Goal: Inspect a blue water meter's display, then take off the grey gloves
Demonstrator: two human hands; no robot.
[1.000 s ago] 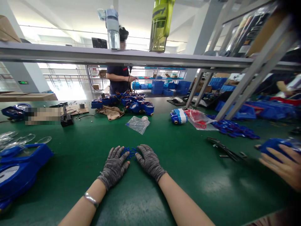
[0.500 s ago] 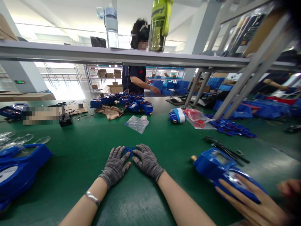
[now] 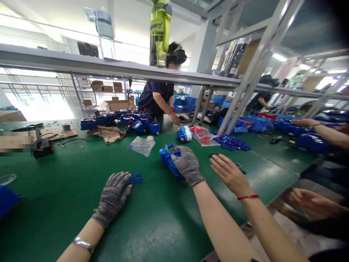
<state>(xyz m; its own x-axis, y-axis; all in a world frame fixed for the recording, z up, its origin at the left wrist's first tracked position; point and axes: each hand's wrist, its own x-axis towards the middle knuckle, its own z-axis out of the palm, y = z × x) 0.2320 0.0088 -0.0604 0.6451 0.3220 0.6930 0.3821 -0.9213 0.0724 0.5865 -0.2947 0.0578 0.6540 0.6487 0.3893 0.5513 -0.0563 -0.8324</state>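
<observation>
My left hand, in a grey knit glove, lies flat on the green table with its fingers spread. Its fingertips touch a small heap of tiny blue parts. My right hand, gloved the same way, is curled over a blue meter housing lying on the table in front of me. A bare hand of another person, with a red string at the wrist, hovers open just right of my right hand.
Across the table a person in a dark shirt reaches down by a row of blue meters. A clear plastic bag, a tan cloth, a red-printed bag and loose blue pieces lie beyond. Bottles stand on the overhead shelf.
My right hand left the blue parts and moved right onto the blue meter housing, which the neighbouring person slid in from the right. The view swung to the right.
</observation>
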